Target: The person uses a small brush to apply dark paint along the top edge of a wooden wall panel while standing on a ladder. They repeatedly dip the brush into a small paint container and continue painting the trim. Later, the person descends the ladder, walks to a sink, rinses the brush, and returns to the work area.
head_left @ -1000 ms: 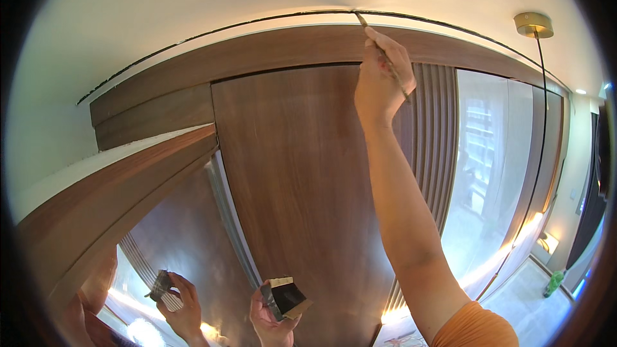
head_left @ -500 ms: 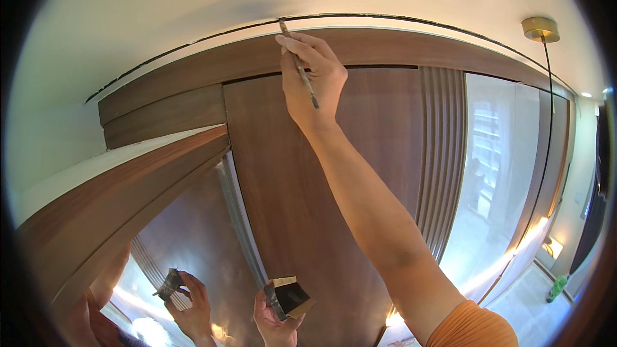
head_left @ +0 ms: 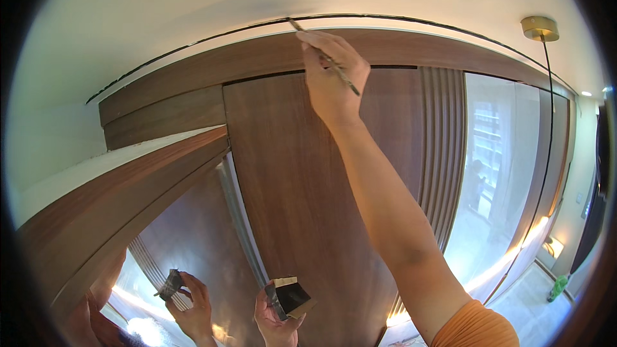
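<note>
Raised high, my right hand is closed around a thin paintbrush. Its tip touches or nearly touches the narrow black line that curves along the pale ceiling. The brush handle slants down to the right, past my fingers. Low in the picture my left hand grips a small cut-open cardboard box, dark inside. I cannot make out what its dark inside holds. Behind my right arm stand tall brown wood panels under a brown wooden top band.
A glossy surface at the lower left mirrors a hand with a small box. A wooden beam juts in above it. To the right are a ribbed strip, a reflective panel and a brass ceiling mount with a hanging black cord.
My right hand has shifted to the right along the black line, and the brush now leans more sideways. The left hand and box have stayed put.
</note>
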Action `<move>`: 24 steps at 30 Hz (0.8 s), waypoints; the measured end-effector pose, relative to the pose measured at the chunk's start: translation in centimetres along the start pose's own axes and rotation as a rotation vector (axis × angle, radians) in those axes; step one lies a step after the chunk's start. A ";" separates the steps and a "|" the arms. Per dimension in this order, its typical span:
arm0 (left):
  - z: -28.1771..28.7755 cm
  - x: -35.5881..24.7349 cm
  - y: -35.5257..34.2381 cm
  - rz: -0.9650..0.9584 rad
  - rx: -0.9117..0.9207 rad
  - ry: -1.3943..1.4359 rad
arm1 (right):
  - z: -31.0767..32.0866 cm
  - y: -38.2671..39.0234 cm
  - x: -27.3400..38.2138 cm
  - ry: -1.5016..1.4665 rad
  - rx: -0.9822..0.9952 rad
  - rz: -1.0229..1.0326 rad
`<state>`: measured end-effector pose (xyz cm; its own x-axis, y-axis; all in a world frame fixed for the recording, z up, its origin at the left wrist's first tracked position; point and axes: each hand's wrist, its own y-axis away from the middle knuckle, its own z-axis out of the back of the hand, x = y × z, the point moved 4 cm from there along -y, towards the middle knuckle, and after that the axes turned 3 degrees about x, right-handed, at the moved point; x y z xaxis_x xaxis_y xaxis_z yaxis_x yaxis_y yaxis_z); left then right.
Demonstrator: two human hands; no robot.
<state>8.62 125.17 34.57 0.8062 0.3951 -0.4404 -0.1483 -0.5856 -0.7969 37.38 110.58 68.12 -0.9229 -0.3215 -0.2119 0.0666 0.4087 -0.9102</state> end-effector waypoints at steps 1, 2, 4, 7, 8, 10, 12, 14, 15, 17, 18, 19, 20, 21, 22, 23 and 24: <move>-0.6 0.5 0.3 0.014 0.039 0.047 | 0.8 -0.2 -0.3 0.014 -0.025 0.009; -1.4 1.1 0.8 0.036 0.081 0.091 | 1.7 -0.4 -0.5 0.028 -0.049 0.014; -3.8 3.2 2.5 0.115 0.207 0.208 | 3.7 -0.7 -1.0 0.056 -0.089 -0.007; -7.8 6.0 5.8 0.242 0.459 0.391 | 6.8 -1.2 -1.4 0.105 -0.163 -0.065; -8.4 6.4 6.4 0.259 0.522 0.421 | 7.9 -1.3 -1.2 0.142 -0.196 -0.087; -8.8 6.5 7.6 0.227 0.500 0.337 | 9.9 -0.6 -0.8 0.134 -0.227 -0.239; -7.7 7.6 9.0 0.333 0.092 -0.139 | 12.9 2.0 0.7 0.101 -0.197 -0.392; -7.3 8.4 10.1 0.378 0.066 -0.113 | 15.3 6.2 2.9 0.094 -0.156 -0.465; -6.9 9.1 10.6 0.403 0.053 -0.099 | 16.5 8.9 4.3 0.069 -0.116 -0.477; -6.0 10.7 11.3 0.454 0.025 -0.074 | 18.9 14.6 6.5 -0.069 -0.004 -0.650; -5.7 11.4 11.7 0.479 0.009 -0.062 | 20.0 17.4 7.5 -0.115 0.044 -0.745; -5.3 12.0 11.9 0.490 0.003 -0.056 | 21.0 20.1 8.3 -0.162 0.085 -0.881; -5.2 12.4 12.1 0.507 0.001 -0.049 | 22.0 22.5 9.2 -0.234 0.115 -0.993; -5.1 12.7 12.3 0.524 0.002 -0.040 | 23.0 24.5 10.0 -0.188 0.174 -1.063; -5.3 12.7 12.3 0.515 0.015 -0.031 | 23.7 26.0 10.6 -0.167 0.224 -1.110; -5.6 12.6 12.3 0.506 0.031 -0.019 | 24.4 27.0 11.0 -0.206 0.227 -1.124; -6.0 12.3 12.2 0.501 0.046 -0.008 | 25.0 27.7 11.4 -0.244 0.229 -1.139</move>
<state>20.12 118.66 21.91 0.6255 0.0788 -0.7762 -0.5410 -0.6730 -0.5044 38.21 96.89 31.61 -0.3999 -0.5652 0.7216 -0.6567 -0.3725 -0.6557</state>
